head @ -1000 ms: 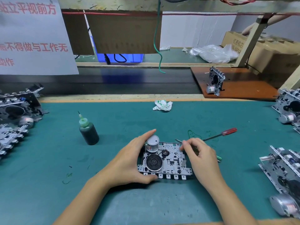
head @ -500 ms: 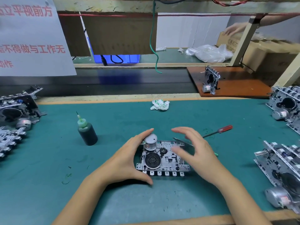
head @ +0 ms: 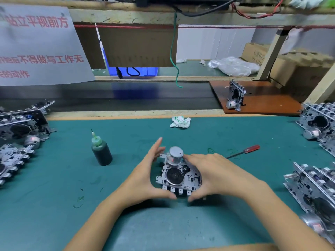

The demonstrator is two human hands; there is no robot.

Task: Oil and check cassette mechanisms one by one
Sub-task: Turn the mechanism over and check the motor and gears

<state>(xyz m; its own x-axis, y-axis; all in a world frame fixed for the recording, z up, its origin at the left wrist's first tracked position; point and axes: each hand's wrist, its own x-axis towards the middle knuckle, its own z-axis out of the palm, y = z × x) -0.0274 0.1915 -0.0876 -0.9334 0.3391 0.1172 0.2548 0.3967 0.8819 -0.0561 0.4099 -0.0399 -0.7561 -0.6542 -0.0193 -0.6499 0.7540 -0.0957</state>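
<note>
Left hand (head: 143, 180) and right hand (head: 215, 176) grip a perforated metal cassette mechanism (head: 178, 175) on the green mat (head: 54, 205).

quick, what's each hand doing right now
Left hand: grips the left side of the cassette mechanism.
Right hand: grips its right side.

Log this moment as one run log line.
both hands: left hand and right hand grip cassette mechanism | oil bottle upright, untouched | screwdriver on mat
</note>
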